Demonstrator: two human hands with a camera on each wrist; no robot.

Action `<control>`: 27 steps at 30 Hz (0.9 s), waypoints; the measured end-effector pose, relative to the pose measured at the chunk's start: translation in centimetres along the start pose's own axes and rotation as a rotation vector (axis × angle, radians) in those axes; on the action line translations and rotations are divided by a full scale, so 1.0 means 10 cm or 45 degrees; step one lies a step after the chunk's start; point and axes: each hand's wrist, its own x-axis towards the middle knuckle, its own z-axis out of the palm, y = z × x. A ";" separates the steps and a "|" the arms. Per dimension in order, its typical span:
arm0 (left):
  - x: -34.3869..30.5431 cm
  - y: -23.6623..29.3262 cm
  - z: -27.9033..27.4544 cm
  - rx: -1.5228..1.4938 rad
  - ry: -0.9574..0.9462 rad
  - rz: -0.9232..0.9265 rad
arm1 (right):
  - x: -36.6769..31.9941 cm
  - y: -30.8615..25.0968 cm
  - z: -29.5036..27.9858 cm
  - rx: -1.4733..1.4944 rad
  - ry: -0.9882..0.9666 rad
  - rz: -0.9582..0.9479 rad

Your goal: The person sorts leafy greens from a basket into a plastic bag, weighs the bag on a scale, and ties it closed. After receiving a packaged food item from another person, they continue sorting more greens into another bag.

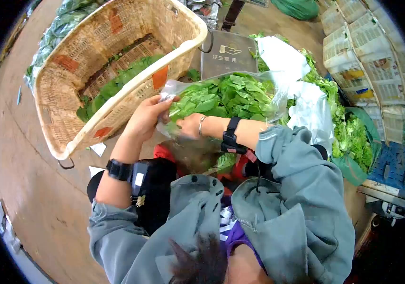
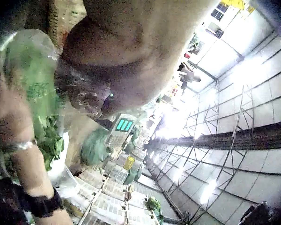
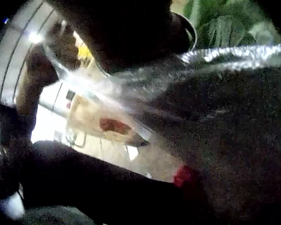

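Observation:
A clear plastic bag full of green leaves (image 1: 231, 97) lies in front of the person in the head view. The left hand (image 1: 146, 116) pinches the bag's gathered edge at its left end. At the near left side of the bag is the right hand (image 1: 192, 126), its fingers curled at the plastic. The left wrist view shows the bagged greens (image 2: 35, 84) beside the large, dark left hand (image 2: 117, 61), with the right hand (image 2: 11, 117) across them. Stretched clear film (image 3: 154, 84) crosses the right wrist view, below the dark right hand (image 3: 126, 33).
A dirty plastic crate (image 1: 65, 61) holding some leaves stands at the left. Behind the bag is a scale plate (image 1: 228, 54). White plastic bags (image 1: 311, 111) and loose lettuce (image 1: 354, 142) lie to the right, near stacked crates (image 1: 354, 61).

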 end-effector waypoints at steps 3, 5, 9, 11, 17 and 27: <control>-0.02 -0.01 -0.04 -0.076 0.051 -0.057 | -0.41 0.07 -0.43 0.279 0.236 -0.057; 0.01 -0.04 -0.08 -0.087 0.006 -0.046 | -0.65 0.39 -0.78 0.213 0.369 0.474; 0.06 -0.04 -0.03 0.045 -0.139 -0.010 | -0.58 1.01 -0.64 0.082 0.291 0.984; 0.12 -0.05 -0.04 -0.165 -0.056 0.065 | -0.54 1.08 -0.60 0.045 0.272 0.938; 0.11 -0.01 0.08 -0.308 0.025 0.132 | -1.26 0.78 -0.82 0.066 0.670 0.888; 0.20 -0.19 0.18 -0.040 -0.022 0.018 | -4.18 1.02 0.22 0.073 0.517 1.864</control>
